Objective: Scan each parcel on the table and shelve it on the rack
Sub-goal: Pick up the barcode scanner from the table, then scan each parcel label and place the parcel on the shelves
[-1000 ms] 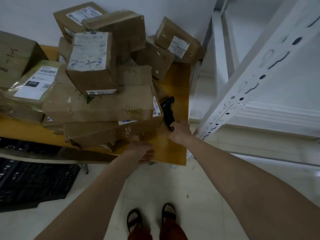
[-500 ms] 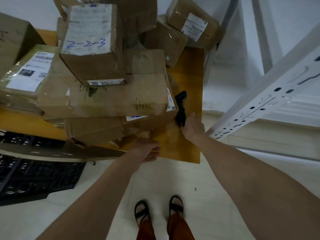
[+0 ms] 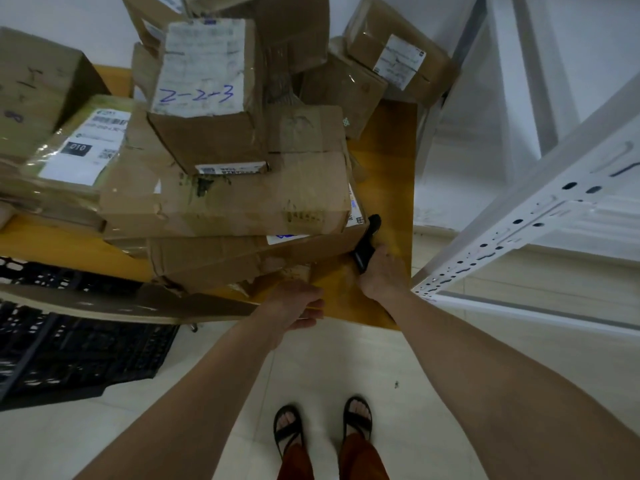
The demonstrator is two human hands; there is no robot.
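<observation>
Across the yellow tabletop, from left edge to right, brown parcels lie heaped high, none yet shelved. At its near edge the left hand curls over the rim; the right hand grips a black scanner. Rightward, the white rack shows nothing shelved.

We seem to be in a parcel sorting or storage room. Taped cardboard parcels with shipping labels lie heaped on a yellow wooden table; one box bears the handwritten code "Z-2-3". A white slotted-steel rack stands beside it, black plastic crates on the tiled floor.
</observation>
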